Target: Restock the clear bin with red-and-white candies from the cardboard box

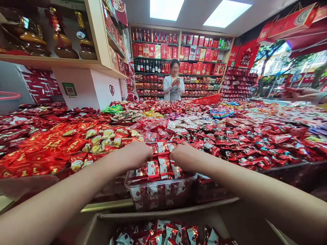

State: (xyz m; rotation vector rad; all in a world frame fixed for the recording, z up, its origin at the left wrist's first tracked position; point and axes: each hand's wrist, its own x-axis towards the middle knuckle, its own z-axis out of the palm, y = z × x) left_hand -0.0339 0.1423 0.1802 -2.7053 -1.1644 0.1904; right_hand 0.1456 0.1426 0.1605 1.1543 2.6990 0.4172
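Note:
My left hand [141,153] is over the left side of a clear plastic bin [160,183], its fingers curled downward among red-and-white candy packets [163,165]. On the bin's right side, my right hand [182,156] is also closed, with its knuckles toward me and its fingertips down at the packets. Whatever is between the fingers of either hand is hidden. The packets stand in rows inside the bin, between and below my hands. Under the bin's front, an open cardboard box [163,211] holds loose packets of similar red and white wrappers [171,233].
Red snack packets [51,146] are heaped to the left, more dark red ones [242,143] to the right. A person [174,81] stands behind the display holding a phone, near a red basket [208,99]. Another person's hand [301,94] reaches in from the right. Bottle shelves [102,66] overhang the left.

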